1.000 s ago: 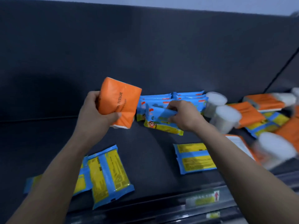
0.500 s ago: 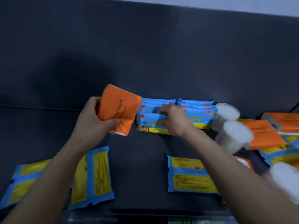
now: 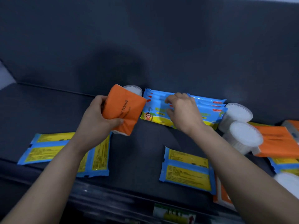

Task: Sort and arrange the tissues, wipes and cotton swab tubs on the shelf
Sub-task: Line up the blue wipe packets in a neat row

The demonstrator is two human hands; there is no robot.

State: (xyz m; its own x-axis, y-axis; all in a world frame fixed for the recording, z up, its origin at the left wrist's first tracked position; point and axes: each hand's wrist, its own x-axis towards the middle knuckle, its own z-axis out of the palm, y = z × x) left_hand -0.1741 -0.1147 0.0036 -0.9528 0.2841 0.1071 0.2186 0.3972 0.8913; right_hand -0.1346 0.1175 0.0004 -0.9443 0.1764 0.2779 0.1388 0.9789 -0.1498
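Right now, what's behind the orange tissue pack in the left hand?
A white cotton swab tub: only its round top shows past the orange tissue pack gripped by the left hand. The tub's body is covered.

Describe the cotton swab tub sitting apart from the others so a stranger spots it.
Find the row of blue wipes packs against the dark back wall. At its left end, half hidden behind the orange tissue pack in the left hand, is a white tub. All other tubs cluster to the right.
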